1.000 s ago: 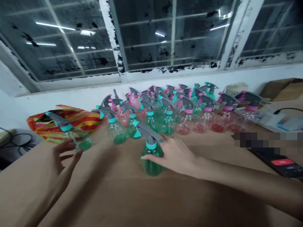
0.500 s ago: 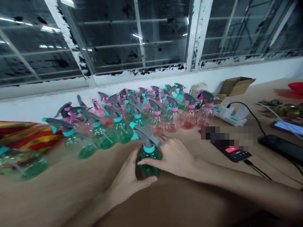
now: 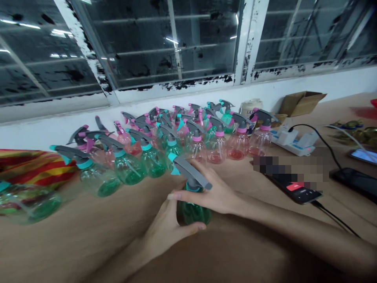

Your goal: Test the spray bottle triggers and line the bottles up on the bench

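Green spray bottle (image 3: 196, 213) fills the gripping fingers (image 3: 191, 197) of left hand (image 3: 165, 224) and right hand (image 3: 218, 192), tabletop (image 3: 73, 232) stretching left toward another bottle (image 3: 38, 205).

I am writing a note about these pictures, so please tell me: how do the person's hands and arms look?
The left hand and right hand wear no gloves. The left forearm and right forearm are bare, with no visible sleeve, watch or bracelet. No ring shows, though parts are hidden.

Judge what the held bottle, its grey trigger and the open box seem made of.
Held bottle: glossy green plastic or perhaps glass; small highlights show.
Grey trigger: likely smooth, opaque plastic, given its even colour.
Open box: apparently matt cardboard; brown, with folded flaps.
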A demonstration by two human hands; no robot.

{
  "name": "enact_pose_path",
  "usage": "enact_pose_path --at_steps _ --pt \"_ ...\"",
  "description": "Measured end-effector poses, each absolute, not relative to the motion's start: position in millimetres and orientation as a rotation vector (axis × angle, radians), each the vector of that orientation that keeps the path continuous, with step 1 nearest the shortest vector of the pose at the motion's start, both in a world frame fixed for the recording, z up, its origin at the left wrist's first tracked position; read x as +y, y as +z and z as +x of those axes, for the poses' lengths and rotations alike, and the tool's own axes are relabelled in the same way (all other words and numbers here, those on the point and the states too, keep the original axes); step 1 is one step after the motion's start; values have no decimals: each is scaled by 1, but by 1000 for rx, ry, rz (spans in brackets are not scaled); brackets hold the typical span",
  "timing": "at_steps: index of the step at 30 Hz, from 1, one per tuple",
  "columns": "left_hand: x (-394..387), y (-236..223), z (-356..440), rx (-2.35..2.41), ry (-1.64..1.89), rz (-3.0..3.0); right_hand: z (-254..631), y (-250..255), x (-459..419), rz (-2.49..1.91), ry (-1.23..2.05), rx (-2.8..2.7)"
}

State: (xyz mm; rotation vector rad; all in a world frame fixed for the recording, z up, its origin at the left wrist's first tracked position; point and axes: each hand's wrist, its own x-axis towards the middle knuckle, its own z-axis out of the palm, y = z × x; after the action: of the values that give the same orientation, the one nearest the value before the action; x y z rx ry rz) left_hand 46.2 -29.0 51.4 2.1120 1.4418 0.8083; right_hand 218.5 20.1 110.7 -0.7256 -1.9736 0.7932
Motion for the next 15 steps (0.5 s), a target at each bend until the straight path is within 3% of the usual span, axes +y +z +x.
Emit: enact_pose_path --at_steps 15 --pt "-38 48 13 1425 539 2397 199 105 28 -550 918 -1850"
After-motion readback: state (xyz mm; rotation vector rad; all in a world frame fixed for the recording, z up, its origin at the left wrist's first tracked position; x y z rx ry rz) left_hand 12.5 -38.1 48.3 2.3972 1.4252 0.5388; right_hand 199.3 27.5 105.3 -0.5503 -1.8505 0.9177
